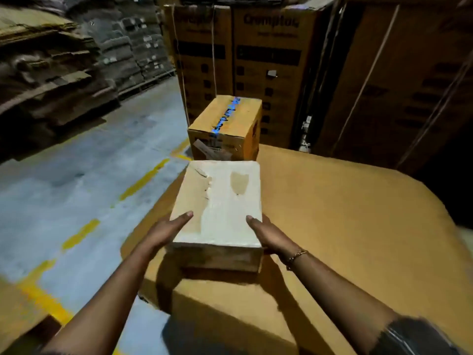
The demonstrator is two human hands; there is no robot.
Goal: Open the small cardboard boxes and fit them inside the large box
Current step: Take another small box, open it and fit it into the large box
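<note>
Pale cardboard covers the closed small box (220, 201) at the frame's centre, over the top of the large box (345, 213) that fills the lower right. The left grip (167, 230) and right grip (268, 234) grasp its near corners, thumbs on the lid. Just beyond it, a second small box (225, 126) sealed with blue-printed tape stands before stacked printed cartons (268, 52).

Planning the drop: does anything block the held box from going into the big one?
Yes. The small box, between the left hand and right hand, is over the closed top of the big box; no opening shows.
</note>
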